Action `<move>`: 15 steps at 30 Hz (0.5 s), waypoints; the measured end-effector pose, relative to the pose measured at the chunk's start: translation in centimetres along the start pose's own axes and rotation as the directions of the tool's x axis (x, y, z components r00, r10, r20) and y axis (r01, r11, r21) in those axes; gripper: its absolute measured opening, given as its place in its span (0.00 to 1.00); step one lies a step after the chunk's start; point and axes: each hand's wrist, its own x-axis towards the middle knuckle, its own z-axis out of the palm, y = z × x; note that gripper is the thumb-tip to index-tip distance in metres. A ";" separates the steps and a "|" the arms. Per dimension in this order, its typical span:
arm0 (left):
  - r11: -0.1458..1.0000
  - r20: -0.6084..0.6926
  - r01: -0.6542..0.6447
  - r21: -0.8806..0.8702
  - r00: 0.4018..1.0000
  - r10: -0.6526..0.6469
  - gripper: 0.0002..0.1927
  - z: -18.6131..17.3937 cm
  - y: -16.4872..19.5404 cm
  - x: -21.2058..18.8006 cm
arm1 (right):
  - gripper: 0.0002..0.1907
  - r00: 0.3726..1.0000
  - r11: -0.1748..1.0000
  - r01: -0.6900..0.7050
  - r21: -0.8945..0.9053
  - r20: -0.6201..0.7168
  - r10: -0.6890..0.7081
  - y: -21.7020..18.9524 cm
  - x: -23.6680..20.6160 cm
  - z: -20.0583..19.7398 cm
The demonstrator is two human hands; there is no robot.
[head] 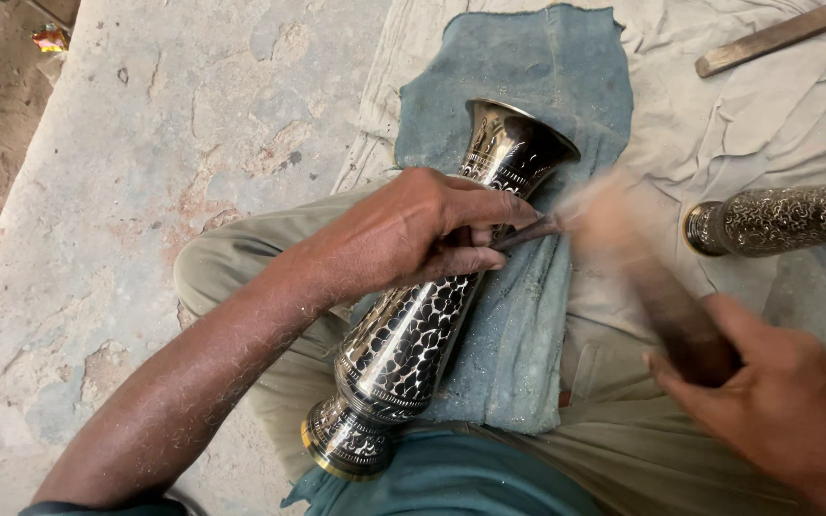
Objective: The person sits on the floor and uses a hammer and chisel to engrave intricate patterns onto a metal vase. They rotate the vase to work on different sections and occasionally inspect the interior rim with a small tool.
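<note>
A tall brass vase [413, 334] with black engraved patterning lies tilted across my lap on a blue-grey cloth [528, 86], its flared mouth pointing away from me. My left hand [413, 234] rests on the vase's neck and pinches a thin metal chisel [526, 232] against it. My right hand [776, 401] grips a dark wooden mallet [662, 296], whose head is blurred by motion close to the chisel's end.
A second engraved brass piece [776, 218] lies at the right on a pale wrinkled sheet [719, 124]. A wooden stick [781, 36] lies at the top right. Bare worn concrete floor [145, 172] spreads to the left.
</note>
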 end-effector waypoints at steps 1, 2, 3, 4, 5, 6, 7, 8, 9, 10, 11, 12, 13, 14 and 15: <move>1.000 -0.002 0.004 -0.001 1.000 -0.004 0.23 0.0 -0.1 0.0 | 0.22 0.998 0.998 -0.059 0.033 0.022 0.059 0.0 0.0 0.1; 1.000 0.001 0.002 0.000 1.000 -0.002 0.23 0.1 -0.1 0.0 | 0.25 0.992 0.990 -0.122 0.067 0.039 0.119 -0.1 -0.1 0.3; 1.000 -0.002 0.003 0.003 1.000 -0.003 0.22 0.1 -0.2 0.0 | 0.23 0.998 0.997 -0.064 0.032 0.011 0.064 -0.2 -0.1 0.3; 1.000 0.006 0.025 0.003 1.000 -0.025 0.22 0.2 -0.3 0.0 | 0.22 1.000 1.000 -0.007 -0.007 -0.011 0.007 -0.3 -0.1 0.4; 0.999 0.017 0.045 0.006 0.999 -0.045 0.22 0.2 -0.3 0.0 | 0.21 0.998 0.998 0.050 -0.046 -0.033 -0.051 -0.4 0.0 0.4; 0.998 0.026 0.066 0.010 0.997 -0.066 0.22 0.3 -0.4 0.0 | 0.21 0.999 0.999 0.020 0.029 -0.028 -0.019 -0.5 0.0 0.3; 0.998 0.025 0.066 -0.003 0.998 -0.066 0.22 0.4 -0.5 0.0 | 0.22 1.000 0.995 -0.013 0.103 -0.020 0.015 -0.6 0.1 0.2; 0.998 0.029 0.058 -0.012 0.998 -0.058 0.22 0.4 -0.7 0.0 | 0.23 0.999 0.983 -0.047 0.179 -0.018 0.051 -0.6 0.2 0.1; 0.998 0.029 0.058 -0.024 0.998 -0.058 0.22 0.5 -0.7 0.0 | 0.24 0.999 0.996 -0.041 0.078 -0.005 0.041 -0.7 0.3 -0.1; 0.998 0.030 0.059 -0.021 0.998 -0.058 0.22 0.6 -0.8 -0.1 | 0.24 0.999 0.999 -0.030 -0.026 0.013 0.031 -0.7 0.3 -0.2; 0.998 0.030 0.054 -0.015 0.998 -0.053 0.22 0.6 -1.0 -0.1 | 0.25 0.999 0.991 -0.016 -0.129 0.027 0.019 -0.7 0.3 -0.3; 0.999 0.033 0.049 -0.010 0.998 -0.048 0.22 0.6 -1.1 -0.1 | 0.25 1.000 0.997 -0.002 -0.072 -0.008 0.002 -0.6 0.3 -0.4; 0.999 0.025 0.027 -0.020 0.999 -0.027 0.22 0.6 -1.1 -0.1 | 0.25 0.999 1.000 0.008 -0.014 -0.044 -0.009 -0.6 0.2 -0.3; 1.000 0.017 0.002 -0.025 1.000 -0.002 0.21 0.6 -1.2 -0.1 | 0.25 0.996 0.999 0.023 0.046 -0.087 -0.018 -0.6 0.2 -0.3; 0.999 0.004 -0.015 -0.034 1.000 0.015 0.21 0.6 -1.2 -0.1 | 0.27 0.996 0.995 -0.087 -0.049 -0.009 0.087 -0.7 0.1 -0.2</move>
